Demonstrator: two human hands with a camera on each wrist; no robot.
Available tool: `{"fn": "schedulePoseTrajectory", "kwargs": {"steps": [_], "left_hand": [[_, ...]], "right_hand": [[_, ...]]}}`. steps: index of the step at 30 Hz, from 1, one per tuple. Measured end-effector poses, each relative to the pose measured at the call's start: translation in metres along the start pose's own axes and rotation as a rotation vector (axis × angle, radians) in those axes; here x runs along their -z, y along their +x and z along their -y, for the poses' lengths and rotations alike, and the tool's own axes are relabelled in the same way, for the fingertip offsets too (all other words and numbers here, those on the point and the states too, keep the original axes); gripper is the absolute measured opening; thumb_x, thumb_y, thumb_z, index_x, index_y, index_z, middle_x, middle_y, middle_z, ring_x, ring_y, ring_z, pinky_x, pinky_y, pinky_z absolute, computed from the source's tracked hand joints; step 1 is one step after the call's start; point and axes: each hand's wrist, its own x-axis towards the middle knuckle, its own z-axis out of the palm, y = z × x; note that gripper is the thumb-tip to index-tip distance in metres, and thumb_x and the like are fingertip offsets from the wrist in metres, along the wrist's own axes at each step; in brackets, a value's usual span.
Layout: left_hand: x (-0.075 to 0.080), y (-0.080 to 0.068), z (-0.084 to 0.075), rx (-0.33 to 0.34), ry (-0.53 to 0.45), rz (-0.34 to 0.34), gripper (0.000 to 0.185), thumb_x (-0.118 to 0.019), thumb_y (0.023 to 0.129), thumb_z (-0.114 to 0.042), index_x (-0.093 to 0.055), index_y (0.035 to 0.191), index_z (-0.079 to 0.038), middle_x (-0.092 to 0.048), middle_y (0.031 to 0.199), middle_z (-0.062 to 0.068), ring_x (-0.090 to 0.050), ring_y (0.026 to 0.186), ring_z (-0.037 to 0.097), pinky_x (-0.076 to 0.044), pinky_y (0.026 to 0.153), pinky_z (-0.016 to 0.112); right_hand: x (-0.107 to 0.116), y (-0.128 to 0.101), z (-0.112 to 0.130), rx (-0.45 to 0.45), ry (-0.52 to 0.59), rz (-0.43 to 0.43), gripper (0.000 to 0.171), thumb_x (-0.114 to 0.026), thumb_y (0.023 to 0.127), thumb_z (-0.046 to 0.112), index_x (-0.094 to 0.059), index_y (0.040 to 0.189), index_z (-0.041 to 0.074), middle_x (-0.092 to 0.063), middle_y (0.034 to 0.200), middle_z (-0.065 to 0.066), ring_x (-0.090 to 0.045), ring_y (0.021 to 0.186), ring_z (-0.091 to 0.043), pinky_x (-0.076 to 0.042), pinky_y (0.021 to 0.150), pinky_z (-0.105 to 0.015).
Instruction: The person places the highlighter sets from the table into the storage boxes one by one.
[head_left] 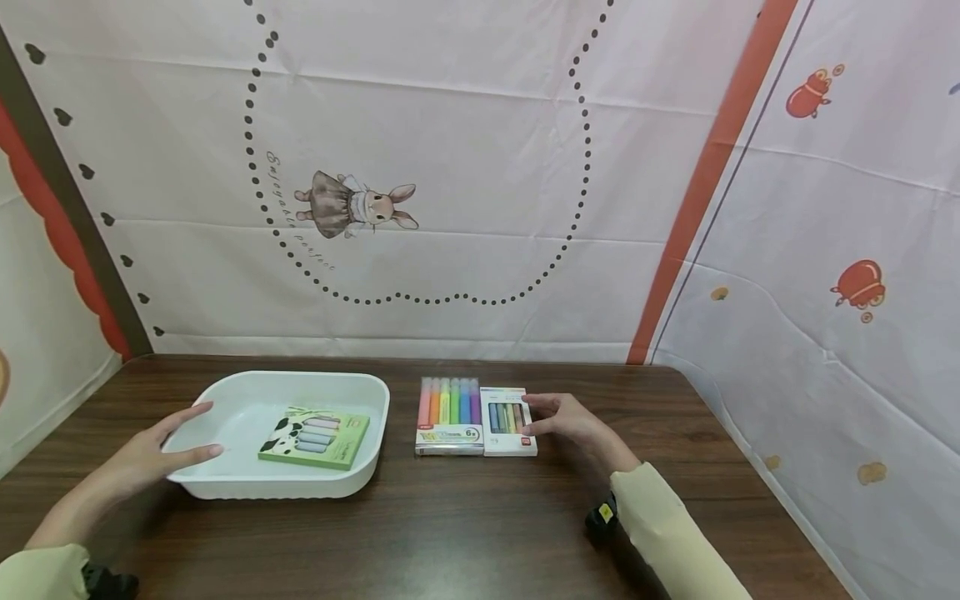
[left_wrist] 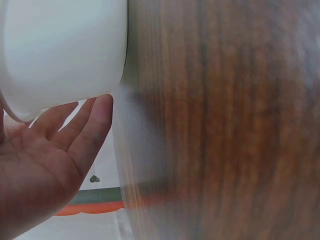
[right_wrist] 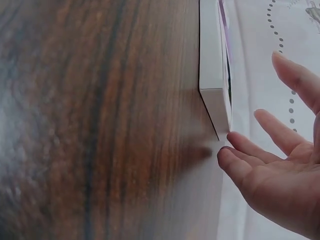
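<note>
A white plastic basin (head_left: 232, 417) stands at the left of the table, and my left hand (head_left: 138, 458) grips its left side. Thumb and index finger reach over the rim; in the left wrist view, other fingers (left_wrist: 95, 120) lie against the outer wall. Inside the basin rests a flat green box (head_left: 348, 442) with a panda and pastel sticks printed on it. Right of the basin lies a clear pack of highlighters (head_left: 450, 408), beside a white box (head_left: 510, 447) showing coloured sticks. My right hand (head_left: 577, 425) is spread at the white box's right edge; contact is unclear.
The brown wooden table (head_left: 465, 533) holds everything. A printed cloth (head_left: 487, 183) hangs behind its back edge, and more cloth stands at both sides. Each wrist carries a black camera band, one of them (head_left: 602, 517) on the right.
</note>
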Motion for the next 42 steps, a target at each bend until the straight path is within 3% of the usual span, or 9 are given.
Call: {"fn": "schedulePoseTrajectory", "kwargs": {"steps": [10, 16, 24, 31, 37, 42], "left_hand": [[0.0005, -0.0003, -0.0002, 0.008, 0.006, 0.003, 0.084, -0.056, 0.088, -0.042, -0.009, 0.144, -0.003, -0.003, 0.138, 0.043, -0.01, 0.12, 0.063, -0.02, 0.085, 0.072], [0.0002, -0.0004, 0.0, 0.008, -0.002, 0.006, 0.084, -0.056, 0.088, -0.042, -0.009, 0.144, -0.003, -0.003, 0.138, 0.043, -0.009, 0.12, 0.063, -0.019, 0.085, 0.072], [0.0004, -0.0003, -0.0004, 0.016, -0.002, 0.006, 0.084, -0.056, 0.087, -0.043, -0.009, 0.145, -0.002, -0.002, 0.138, 0.043, -0.008, 0.121, 0.063, -0.018, 0.086, 0.073], [0.0014, 0.0002, -0.0019, 0.027, 0.008, 0.009, 0.085, -0.056, 0.087, -0.044, -0.008, 0.145, -0.004, -0.002, 0.138, 0.043, -0.009, 0.12, 0.063, -0.019, 0.085, 0.073], [0.0016, 0.0013, -0.0017, 0.033, 0.004, 0.016, 0.085, -0.056, 0.087, -0.044, -0.008, 0.145, -0.003, -0.001, 0.138, 0.043, -0.008, 0.12, 0.063, -0.019, 0.085, 0.073], [0.0016, 0.0025, -0.0002, 0.034, 0.001, 0.023, 0.086, -0.055, 0.088, -0.044, -0.007, 0.145, -0.002, -0.001, 0.138, 0.042, -0.007, 0.12, 0.063, -0.019, 0.085, 0.073]], "right_hand": [[-0.0011, 0.0056, -0.005, 0.019, -0.021, 0.018, 0.064, -0.078, 0.069, 0.009, -0.052, 0.127, 0.001, -0.04, 0.138, -0.021, -0.029, 0.132, -0.035, -0.02, 0.107, -0.05], [-0.002, 0.0064, -0.0063, 0.031, -0.094, 0.035, 0.068, -0.08, 0.066, 0.009, -0.051, 0.127, 0.0, -0.04, 0.138, -0.022, -0.03, 0.131, -0.032, -0.019, 0.108, -0.049], [-0.0038, 0.0097, -0.0072, 0.031, -0.213, 0.047, 0.068, -0.081, 0.063, 0.008, -0.054, 0.125, 0.003, -0.047, 0.131, -0.021, -0.043, 0.111, -0.025, -0.026, 0.103, -0.047], [-0.0036, 0.0083, -0.0068, 0.005, -0.256, 0.035, 0.064, -0.082, 0.063, 0.01, -0.059, 0.122, 0.008, -0.044, 0.133, -0.021, -0.042, 0.104, -0.024, -0.03, 0.099, -0.044], [-0.0036, 0.0088, -0.0084, 0.032, -0.251, 0.03, 0.05, -0.082, 0.062, 0.008, -0.066, 0.109, 0.005, -0.046, 0.133, -0.021, -0.038, 0.123, -0.031, -0.026, 0.104, -0.046], [-0.0044, 0.0087, -0.0079, 0.065, -0.273, 0.026, 0.038, -0.082, 0.061, 0.006, -0.067, 0.095, 0.003, -0.051, 0.127, -0.018, -0.041, 0.119, -0.031, -0.03, 0.101, -0.045]]}}
